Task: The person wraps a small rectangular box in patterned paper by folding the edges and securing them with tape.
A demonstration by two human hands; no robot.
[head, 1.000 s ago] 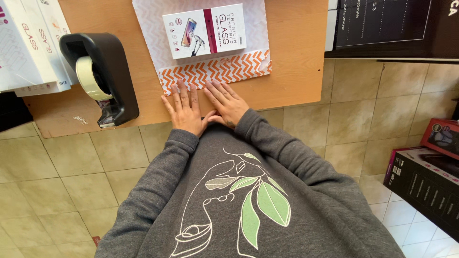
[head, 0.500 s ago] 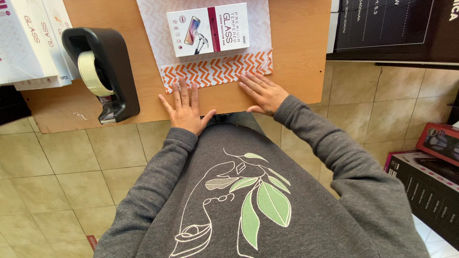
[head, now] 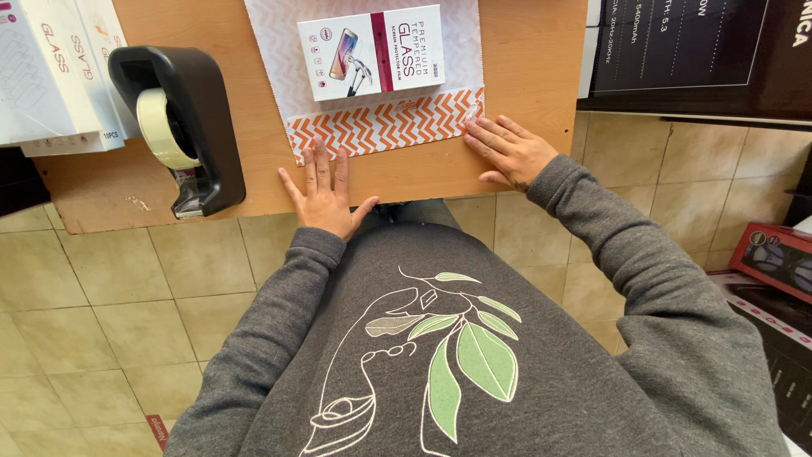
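A: Where's the wrapping paper?
B: Flat on the table, w/ a white box on top.
A: Your hands?
B: Your left hand lies flat, fingers spread, tips on the folded orange edge. Your right hand presses its right corner, fingers apart. Tape dispenser sits left.

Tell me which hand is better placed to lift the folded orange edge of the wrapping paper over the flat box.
Probably the right hand: its fingertips rest on the orange zigzag fold at its right corner, near the box. The left hand lies mostly on the wooden table.
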